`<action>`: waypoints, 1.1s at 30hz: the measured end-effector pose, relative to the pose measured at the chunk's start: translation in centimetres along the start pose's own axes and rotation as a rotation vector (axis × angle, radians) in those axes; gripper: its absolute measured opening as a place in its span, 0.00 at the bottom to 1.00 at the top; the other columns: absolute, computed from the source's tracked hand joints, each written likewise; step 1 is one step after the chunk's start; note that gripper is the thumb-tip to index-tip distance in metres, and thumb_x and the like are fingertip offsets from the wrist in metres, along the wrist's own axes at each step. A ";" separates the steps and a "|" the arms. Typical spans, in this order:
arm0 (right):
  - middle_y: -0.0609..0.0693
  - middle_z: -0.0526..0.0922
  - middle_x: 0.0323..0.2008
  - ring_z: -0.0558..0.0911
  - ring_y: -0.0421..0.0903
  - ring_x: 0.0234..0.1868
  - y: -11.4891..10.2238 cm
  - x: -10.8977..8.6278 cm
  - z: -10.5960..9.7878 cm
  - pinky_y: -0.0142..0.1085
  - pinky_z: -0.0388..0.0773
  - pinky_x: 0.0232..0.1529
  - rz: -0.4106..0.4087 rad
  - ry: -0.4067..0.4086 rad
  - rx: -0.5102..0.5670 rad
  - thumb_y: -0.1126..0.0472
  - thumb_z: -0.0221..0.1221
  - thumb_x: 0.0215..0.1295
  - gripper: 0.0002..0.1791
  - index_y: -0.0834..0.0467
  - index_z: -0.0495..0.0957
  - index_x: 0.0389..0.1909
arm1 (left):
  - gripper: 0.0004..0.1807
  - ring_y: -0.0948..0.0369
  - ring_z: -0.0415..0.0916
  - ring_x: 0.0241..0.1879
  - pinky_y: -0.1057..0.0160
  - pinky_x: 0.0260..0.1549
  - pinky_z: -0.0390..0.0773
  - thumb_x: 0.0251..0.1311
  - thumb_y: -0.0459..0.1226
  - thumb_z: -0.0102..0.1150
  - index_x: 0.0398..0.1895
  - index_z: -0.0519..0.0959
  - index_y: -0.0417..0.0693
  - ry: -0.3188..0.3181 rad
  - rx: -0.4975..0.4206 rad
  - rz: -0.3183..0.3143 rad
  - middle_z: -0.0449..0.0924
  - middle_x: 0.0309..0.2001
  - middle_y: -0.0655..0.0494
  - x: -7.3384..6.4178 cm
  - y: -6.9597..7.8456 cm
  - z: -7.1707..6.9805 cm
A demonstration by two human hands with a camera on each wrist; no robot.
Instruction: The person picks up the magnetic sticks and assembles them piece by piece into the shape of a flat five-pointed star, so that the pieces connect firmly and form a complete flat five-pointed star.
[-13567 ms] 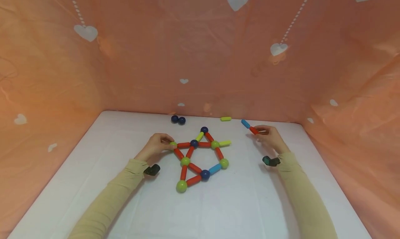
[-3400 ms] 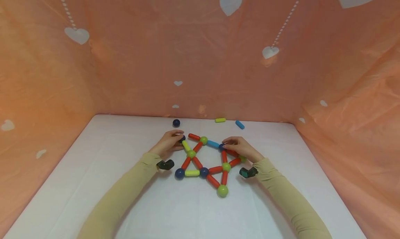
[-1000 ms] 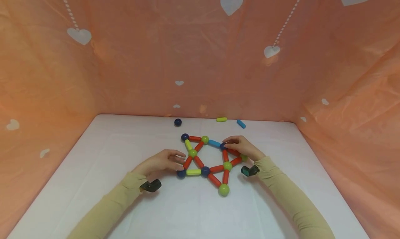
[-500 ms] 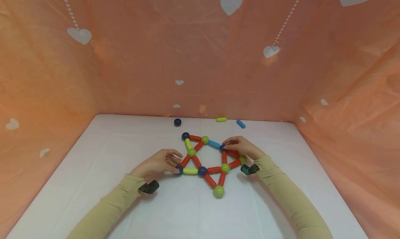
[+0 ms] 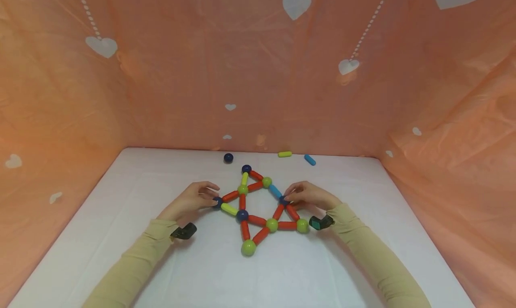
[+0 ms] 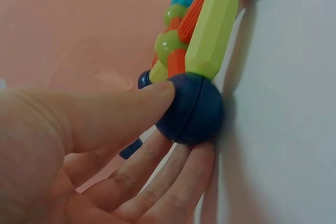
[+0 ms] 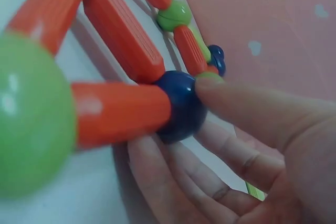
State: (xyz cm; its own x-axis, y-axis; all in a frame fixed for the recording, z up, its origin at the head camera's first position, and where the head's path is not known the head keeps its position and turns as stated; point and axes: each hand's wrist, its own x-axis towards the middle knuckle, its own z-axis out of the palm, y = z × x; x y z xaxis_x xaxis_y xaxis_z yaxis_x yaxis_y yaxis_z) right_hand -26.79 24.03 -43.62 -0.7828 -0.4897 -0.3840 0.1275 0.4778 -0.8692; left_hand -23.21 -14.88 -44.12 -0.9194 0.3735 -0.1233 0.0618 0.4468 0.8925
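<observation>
A star-shaped frame of magnetic rods and balls lies on the white table. At its left tip, my left hand (image 5: 194, 200) pinches a dark blue magnetic ball (image 6: 191, 109) between thumb and fingers. A yellow-green rod (image 5: 230, 209) and a red rod (image 5: 231, 195) run from that ball. My right hand (image 5: 308, 196) pinches another dark blue ball (image 7: 181, 106), where a blue rod (image 5: 275, 191) and two red rods meet. A green ball (image 5: 302, 225) sits just below the right hand. The frame's top tip is a dark blue ball (image 5: 247, 169), the bottom one a green ball (image 5: 248, 247).
Along the table's back edge lie a loose dark blue ball (image 5: 228, 158), a yellow-green rod (image 5: 284, 154) and a blue rod (image 5: 310, 160). Behind them hangs an orange curtain (image 5: 258, 75) with white hearts. The white tabletop (image 5: 322, 272) extends toward the front.
The frame has turned clockwise between the hands; its bottom green ball swung left. My left hand took hold of the left dark blue ball and moved it left and up. My right hand shifted slightly down.
</observation>
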 end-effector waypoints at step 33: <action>0.71 0.72 0.64 0.71 0.67 0.66 2.8 5.1 -8.6 0.58 0.71 0.69 -0.119 0.700 -0.217 0.67 0.57 0.70 0.23 0.71 0.70 0.64 | 0.18 0.47 0.78 0.59 0.54 0.59 0.81 0.68 0.34 0.60 0.59 0.80 0.37 0.170 -0.027 -0.130 0.79 0.61 0.37 0.6 -0.7 -0.1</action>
State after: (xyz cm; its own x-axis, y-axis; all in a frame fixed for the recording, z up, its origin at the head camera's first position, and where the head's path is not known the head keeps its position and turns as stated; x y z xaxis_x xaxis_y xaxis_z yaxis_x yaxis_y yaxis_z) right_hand -35.67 29.12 -45.36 -0.9982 -0.0023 0.0604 -0.0488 0.6194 -0.7836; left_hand -23.83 -15.04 -44.73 -0.9713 0.1708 -0.1654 -0.0699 0.4598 0.8853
